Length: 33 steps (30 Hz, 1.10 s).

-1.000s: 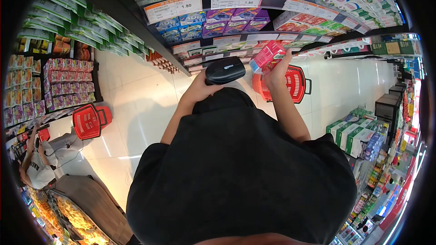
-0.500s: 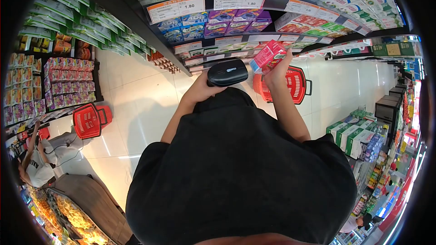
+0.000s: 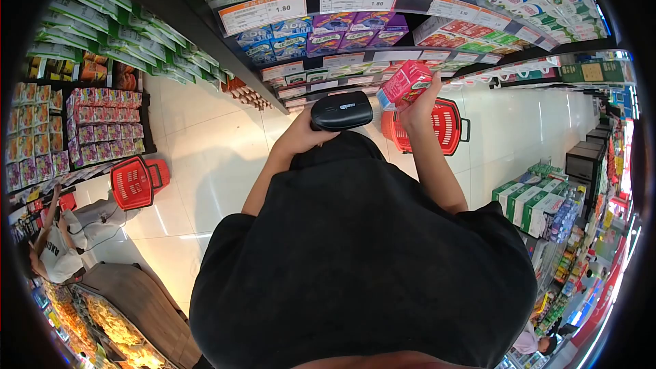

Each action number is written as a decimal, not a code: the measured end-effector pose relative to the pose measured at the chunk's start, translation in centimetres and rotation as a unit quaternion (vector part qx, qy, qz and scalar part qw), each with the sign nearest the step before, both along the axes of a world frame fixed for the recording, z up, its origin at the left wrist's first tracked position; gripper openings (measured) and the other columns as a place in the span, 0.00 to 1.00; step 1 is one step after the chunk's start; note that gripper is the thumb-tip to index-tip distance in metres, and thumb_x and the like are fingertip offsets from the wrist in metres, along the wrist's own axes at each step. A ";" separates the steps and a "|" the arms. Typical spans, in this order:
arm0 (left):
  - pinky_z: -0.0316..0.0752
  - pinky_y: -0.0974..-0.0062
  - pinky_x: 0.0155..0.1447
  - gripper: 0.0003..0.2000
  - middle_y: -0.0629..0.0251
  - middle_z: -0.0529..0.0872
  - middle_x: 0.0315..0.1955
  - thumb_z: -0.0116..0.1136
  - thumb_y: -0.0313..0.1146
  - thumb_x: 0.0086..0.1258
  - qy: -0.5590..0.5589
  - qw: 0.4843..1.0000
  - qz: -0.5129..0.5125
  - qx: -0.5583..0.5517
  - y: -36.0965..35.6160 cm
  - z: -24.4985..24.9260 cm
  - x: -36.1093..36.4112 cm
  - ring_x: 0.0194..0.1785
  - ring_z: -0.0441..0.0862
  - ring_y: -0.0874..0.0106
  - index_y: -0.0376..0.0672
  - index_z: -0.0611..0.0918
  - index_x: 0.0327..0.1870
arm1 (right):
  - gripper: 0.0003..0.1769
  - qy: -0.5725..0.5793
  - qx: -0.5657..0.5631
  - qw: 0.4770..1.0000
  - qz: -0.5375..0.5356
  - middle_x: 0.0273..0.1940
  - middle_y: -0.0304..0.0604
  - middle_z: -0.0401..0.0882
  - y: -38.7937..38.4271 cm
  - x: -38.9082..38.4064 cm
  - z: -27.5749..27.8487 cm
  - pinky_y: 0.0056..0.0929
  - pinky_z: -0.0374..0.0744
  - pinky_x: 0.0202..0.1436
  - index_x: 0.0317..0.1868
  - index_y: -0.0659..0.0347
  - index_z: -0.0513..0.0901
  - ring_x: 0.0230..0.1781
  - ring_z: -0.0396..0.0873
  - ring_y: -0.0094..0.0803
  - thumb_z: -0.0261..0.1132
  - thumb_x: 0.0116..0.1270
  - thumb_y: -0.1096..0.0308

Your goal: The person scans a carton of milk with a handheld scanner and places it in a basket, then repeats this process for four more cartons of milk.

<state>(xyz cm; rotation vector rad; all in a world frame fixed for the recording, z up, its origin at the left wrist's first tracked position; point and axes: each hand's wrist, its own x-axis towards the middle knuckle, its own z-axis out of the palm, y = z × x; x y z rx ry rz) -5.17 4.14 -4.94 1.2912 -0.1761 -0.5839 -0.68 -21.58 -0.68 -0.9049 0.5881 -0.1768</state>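
Observation:
My left hand [image 3: 302, 135] is closed round the black handheld device [image 3: 342, 111], which lies level in front of my chest. In my right hand [image 3: 419, 108] is a pink drink carton [image 3: 404, 86], tilted, with its light blue end toward the lower left. The fingers wrap its right side. The carton is just below the lower shelf edge, apart from the device. Beneath my right hand, a red basket [image 3: 445, 127] stands on the floor, partly hidden by my forearm.
Shelves of drink cartons [image 3: 355, 33] with price labels [image 3: 359, 0] run across the top. Hanging green packets [image 3: 116, 20] are at upper left. Another red basket [image 3: 132, 183] stands at left near a person [image 3: 58, 256]. Stacked green-and-white boxes [image 3: 523, 203] are at right.
The device in my left hand has tipped slightly and moved a little down. The pink carton has turned slightly in my right hand. Both hands keep their hold.

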 end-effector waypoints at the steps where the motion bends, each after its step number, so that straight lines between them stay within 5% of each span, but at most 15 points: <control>1: 0.71 0.81 0.26 0.29 0.70 0.83 0.29 0.71 0.26 0.56 0.001 1.000 0.008 -0.002 0.0 0.1 0.0 0.23 0.75 0.82 0.38 0.75 0.61 | 0.30 0.000 -0.003 1.000 -0.008 0.43 0.39 0.83 0.0 0.0 0.0 0.37 0.83 0.45 0.53 0.54 0.74 0.42 0.84 0.31 0.48 0.73 0.36; 11: 0.71 0.81 0.27 0.28 0.69 0.84 0.31 0.71 0.26 0.57 0.007 1.000 -0.013 0.014 0.2 0.1 0.0 0.24 0.76 0.82 0.38 0.75 0.61 | 0.30 -0.004 -0.015 1.000 0.009 0.44 0.39 0.82 -0.1 0.0 0.0 0.37 0.83 0.47 0.54 0.55 0.73 0.43 0.84 0.31 0.48 0.73 0.36; 13: 0.72 0.81 0.27 0.29 0.68 0.84 0.32 0.71 0.26 0.57 0.011 1.000 -0.004 0.019 0.0 0.1 -0.1 0.25 0.77 0.82 0.38 0.75 0.62 | 0.30 0.000 -0.028 1.000 -0.002 0.43 0.37 0.83 0.0 0.3 -0.2 0.33 0.83 0.39 0.52 0.53 0.76 0.40 0.84 0.29 0.43 0.73 0.36; 20: 0.72 0.82 0.27 0.30 0.69 0.84 0.33 0.71 0.26 0.57 0.020 1.000 -0.012 0.005 0.1 -0.2 0.1 0.25 0.77 0.82 0.38 0.74 0.62 | 0.30 0.003 -0.028 1.000 -0.009 0.42 0.37 0.83 -0.2 0.3 -0.6 0.33 0.83 0.39 0.52 0.53 0.76 0.40 0.84 0.29 0.44 0.73 0.36; 23: 0.72 0.82 0.27 0.30 0.69 0.84 0.32 0.71 0.26 0.57 0.005 1.000 -0.015 0.004 0.1 -0.4 0.1 0.25 0.77 0.82 0.39 0.74 0.63 | 0.29 -0.005 -0.007 1.000 -0.002 0.45 0.39 0.82 -0.1 0.1 -0.3 0.36 0.83 0.47 0.54 0.54 0.73 0.43 0.83 0.31 0.50 0.73 0.37; 26: 0.72 0.82 0.27 0.30 0.69 0.84 0.32 0.71 0.27 0.57 -0.004 1.000 -0.008 0.000 0.0 -0.4 0.3 0.24 0.76 0.82 0.39 0.74 0.63 | 0.31 0.026 -0.029 0.999 -0.005 0.43 0.37 0.83 -0.5 0.3 -1.1 0.35 0.83 0.42 0.54 0.54 0.76 0.41 0.84 0.30 0.43 0.73 0.36; 33: 0.71 0.82 0.27 0.23 0.72 0.82 0.26 0.70 0.27 0.60 -0.001 1.000 0.019 0.023 -0.2 0.2 0.2 0.24 0.76 0.83 0.39 0.78 0.57 | 0.40 0.047 0.073 0.988 0.127 0.39 0.42 0.83 0.5 -0.2 -1.2 0.39 0.82 0.44 0.51 0.58 0.78 0.38 0.83 0.35 0.46 0.68 0.27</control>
